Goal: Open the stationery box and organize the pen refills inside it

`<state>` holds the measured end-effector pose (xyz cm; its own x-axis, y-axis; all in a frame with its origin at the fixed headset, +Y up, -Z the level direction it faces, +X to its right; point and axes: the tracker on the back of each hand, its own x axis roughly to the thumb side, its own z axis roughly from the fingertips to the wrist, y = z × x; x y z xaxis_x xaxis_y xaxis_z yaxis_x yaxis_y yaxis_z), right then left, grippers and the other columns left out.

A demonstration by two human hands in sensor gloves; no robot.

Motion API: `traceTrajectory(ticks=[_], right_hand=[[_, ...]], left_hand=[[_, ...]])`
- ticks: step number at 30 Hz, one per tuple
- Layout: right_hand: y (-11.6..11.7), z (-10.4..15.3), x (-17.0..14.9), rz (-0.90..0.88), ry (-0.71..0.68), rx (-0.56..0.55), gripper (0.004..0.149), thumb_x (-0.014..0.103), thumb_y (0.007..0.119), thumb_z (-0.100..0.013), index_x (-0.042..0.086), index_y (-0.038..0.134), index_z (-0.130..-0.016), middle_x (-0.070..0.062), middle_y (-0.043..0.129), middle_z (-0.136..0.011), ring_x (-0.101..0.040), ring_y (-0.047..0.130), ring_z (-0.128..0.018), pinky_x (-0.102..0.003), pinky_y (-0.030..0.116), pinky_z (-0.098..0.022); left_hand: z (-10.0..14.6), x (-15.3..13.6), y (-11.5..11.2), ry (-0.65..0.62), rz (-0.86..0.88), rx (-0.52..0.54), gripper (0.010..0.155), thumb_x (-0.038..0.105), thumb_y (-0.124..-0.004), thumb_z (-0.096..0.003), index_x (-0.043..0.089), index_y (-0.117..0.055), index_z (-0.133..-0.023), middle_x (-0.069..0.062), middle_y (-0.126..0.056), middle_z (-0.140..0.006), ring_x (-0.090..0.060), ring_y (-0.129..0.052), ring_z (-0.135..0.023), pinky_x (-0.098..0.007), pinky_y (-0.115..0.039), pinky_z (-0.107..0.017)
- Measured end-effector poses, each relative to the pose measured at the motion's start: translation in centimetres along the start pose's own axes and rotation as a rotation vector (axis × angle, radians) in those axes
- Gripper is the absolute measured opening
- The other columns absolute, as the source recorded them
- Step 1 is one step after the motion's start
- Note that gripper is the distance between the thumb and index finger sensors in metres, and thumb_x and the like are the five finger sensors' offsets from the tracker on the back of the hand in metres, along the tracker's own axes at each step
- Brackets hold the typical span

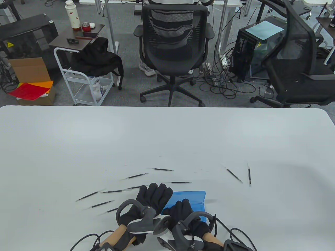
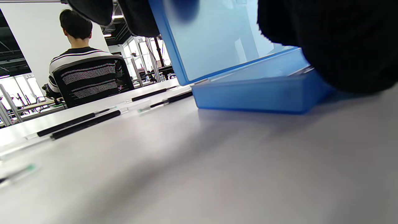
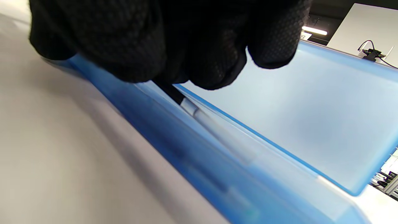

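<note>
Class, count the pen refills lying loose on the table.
10: eight refills fanned left of and behind the box; two to its right. More may be hidden.

Legible markings: numeral "10" on a sign (image 2: 140, 39) above background windows, left wrist view; yellow warning triangle sticker (image 1: 10, 44) on black cabinet, symbol unreadable.

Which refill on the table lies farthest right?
The near-vertical pen refill right of the blue box; its slanted neighbour sits just left, the others lie left of it.
</note>
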<state>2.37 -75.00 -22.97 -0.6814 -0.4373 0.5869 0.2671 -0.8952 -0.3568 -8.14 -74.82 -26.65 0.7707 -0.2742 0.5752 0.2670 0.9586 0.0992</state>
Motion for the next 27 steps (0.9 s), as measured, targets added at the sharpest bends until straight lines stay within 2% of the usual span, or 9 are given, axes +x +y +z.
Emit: traceTrajectory(ticks=[9,16,23,27], right_hand=[[0.0,0.1,-0.1,-0.015,-0.005,-0.017,0.058,0.033,0.092,-0.038,0.021,0.076,-0.093,0.001,0.101,-0.076,-0.027,0.100,-0.069,-0.056,0.079,-0.065],[-2.4,0.9,-1.9,-0.060,0.006,-0.067,0.055,0.032,0.092,-0.039,0.022,0.079,-0.091,0.002,0.102,-0.073,-0.026,0.102,-0.067,-0.055,0.080,-0.065],[-5.4,0.5,-7.8,-0.088,0.127,-0.138,0.053,0.032,0.092,-0.039,0.023,0.080,-0.090,0.001,0.103,-0.073,-0.026,0.101,-0.067,-0.055,0.080,-0.065],[-5.2,-1.0,-11.1,-0.101,0.193,-0.121,0.053,0.031,0.092,-0.039,0.024,0.080,-0.090,0.002,0.103,-0.073,-0.026,0.101,-0.068,-0.055,0.079,-0.066]], left_hand=[[0.0,0.0,0.0,-0.001,0.001,0.000,0.124,0.069,-0.079,-0.0325,0.012,-0.006,-0.115,-0.020,-0.020,-0.126,-0.051,-0.044,-0.114,-0.069,-0.046,-0.079],[0.0,0.0,0.0,0.001,0.001,-0.001,0.125,0.069,-0.079,-0.0325,0.011,-0.006,-0.115,-0.020,-0.019,-0.126,-0.051,-0.044,-0.114,-0.070,-0.046,-0.079],[0.1,0.0,-0.1,-0.002,0.004,0.003,0.125,0.069,-0.079,-0.0324,0.011,-0.006,-0.115,-0.020,-0.020,-0.126,-0.051,-0.044,-0.114,-0.070,-0.046,-0.079],[0.1,0.1,0.0,0.000,-0.005,0.009,0.125,0.068,-0.079,-0.0324,0.012,-0.005,-0.116,-0.020,-0.021,-0.126,-0.050,-0.045,-0.114,-0.069,-0.046,-0.079]])
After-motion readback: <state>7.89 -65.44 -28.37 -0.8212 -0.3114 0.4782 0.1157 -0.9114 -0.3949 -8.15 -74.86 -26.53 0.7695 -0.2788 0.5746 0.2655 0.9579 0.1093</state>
